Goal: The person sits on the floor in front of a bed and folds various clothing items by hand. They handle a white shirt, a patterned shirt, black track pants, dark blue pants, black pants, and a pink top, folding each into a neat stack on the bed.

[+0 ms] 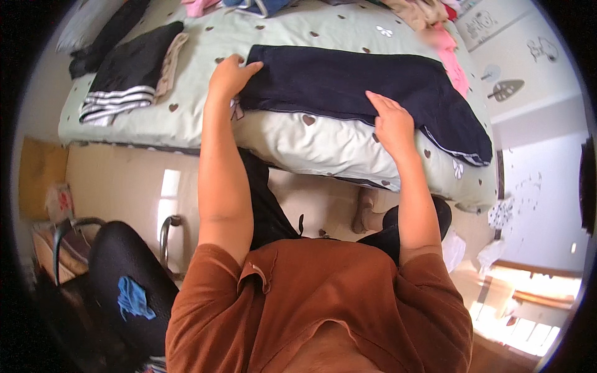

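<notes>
Dark navy trousers with white piping (326,81) lie lengthwise, folded over, across the bed in front of me. My left hand (232,77) is at their left end, thumb and fingers apart at the corner of the cloth; whether it pinches the fabric is hard to tell. My right hand (392,120) rests on the lower edge of the trousers right of the middle, its fingers extended and pointing up and left. Beyond it, the cloth slants down to the right, showing a white-trimmed edge.
Folded black clothing with white stripes (121,79) lies at the bed's left, beside a beige item (171,65). Pink clothing (450,56) and a beige garment (415,14) lie at the upper right. A black chair (126,252) holding a blue cloth (134,298) stands at lower left.
</notes>
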The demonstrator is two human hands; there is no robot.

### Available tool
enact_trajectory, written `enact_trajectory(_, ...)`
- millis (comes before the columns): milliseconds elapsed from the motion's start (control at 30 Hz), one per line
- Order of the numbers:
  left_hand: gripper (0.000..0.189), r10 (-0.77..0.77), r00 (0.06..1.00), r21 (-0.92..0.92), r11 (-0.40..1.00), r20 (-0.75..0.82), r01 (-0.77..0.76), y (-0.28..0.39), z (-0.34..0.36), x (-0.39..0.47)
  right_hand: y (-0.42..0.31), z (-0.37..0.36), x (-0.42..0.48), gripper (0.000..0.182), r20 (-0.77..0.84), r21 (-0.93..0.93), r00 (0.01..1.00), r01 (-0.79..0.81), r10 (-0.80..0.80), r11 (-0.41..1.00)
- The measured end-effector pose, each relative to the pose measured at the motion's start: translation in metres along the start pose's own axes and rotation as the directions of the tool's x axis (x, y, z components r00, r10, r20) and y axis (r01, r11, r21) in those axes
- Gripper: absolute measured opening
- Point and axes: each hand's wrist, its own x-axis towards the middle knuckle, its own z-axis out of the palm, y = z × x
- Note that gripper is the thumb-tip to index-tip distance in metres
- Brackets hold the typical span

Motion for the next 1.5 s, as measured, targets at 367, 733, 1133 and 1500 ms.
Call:
enact_trajectory(367,0.074,0.044,0.957,-0.629,0.762,0.286,0.153,0.02,-0.009,-0.025,0.066,-0.047,-0.056,0.059,-0.446,-0.109,0.886,-0.197,0.129,0.974)
enact_trajectory(733,0.051,0.028,0.92,-0.739,0.605,0.39,0.295,0.025,-0.022,-0.066,0.268,-0.083,-0.17,0.054,0.106,0.989,-0.019,-0.102,0.994,-0.108)
enact_trajectory(1133,0.061,-0.062,0.954,-0.702,0.663,0.293,0.259,-0.005,-0.03,-0.035,0.338,-0.107,-0.189,0.079,-0.368,0.85,0.065,-0.38,0.927,0.364)
enact_trajectory(1500,0.041,0.442,0.864,0.347,0.87,-0.241,-0.349,0.076,-0.008,-0.05,0.245,-0.12,-0.128,0.06,-0.638,-0.15,0.62,-0.682,0.457,0.716)
